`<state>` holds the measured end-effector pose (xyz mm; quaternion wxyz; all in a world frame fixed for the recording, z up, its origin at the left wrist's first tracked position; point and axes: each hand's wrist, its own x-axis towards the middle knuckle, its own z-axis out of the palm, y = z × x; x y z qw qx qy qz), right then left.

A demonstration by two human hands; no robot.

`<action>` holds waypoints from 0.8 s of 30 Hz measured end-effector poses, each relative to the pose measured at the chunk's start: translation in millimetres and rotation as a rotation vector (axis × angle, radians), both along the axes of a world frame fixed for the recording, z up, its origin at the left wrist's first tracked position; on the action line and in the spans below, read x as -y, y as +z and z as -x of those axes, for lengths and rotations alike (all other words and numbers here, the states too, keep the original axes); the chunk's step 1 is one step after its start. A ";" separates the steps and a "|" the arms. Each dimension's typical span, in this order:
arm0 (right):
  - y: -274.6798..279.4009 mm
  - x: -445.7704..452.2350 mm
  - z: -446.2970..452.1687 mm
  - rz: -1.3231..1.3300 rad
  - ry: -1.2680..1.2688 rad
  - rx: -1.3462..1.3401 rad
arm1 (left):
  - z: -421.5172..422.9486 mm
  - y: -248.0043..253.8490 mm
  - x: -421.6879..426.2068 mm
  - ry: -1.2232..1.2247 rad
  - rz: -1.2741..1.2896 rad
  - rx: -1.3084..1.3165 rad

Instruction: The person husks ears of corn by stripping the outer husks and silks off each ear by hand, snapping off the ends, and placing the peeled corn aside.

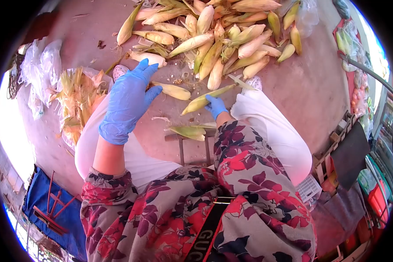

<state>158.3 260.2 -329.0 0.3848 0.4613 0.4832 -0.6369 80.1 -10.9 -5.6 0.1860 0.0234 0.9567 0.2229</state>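
My left hand, in a blue glove, is raised over my left knee with its fingers apart and nothing in it. In my right hand, also gloved in blue, is a green corn ear, gripped near its middle and slanting up to the right. Between the hands a pale corn ear lies on the floor, close to the left fingertips. A large pile of corn ears in husks spreads beyond both hands. Loose green husk lies below the held ear.
Stripped husks are heaped on the left, beside clear plastic bags. A blue cloth with a red folding stool is at the lower left. Crates and a white basket are on the right.
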 end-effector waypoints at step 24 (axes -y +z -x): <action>418.7 78.3 1.7 0.336 -0.106 -1.129 | -150.7 30.9 -66.8 0.324 -1.173 -0.436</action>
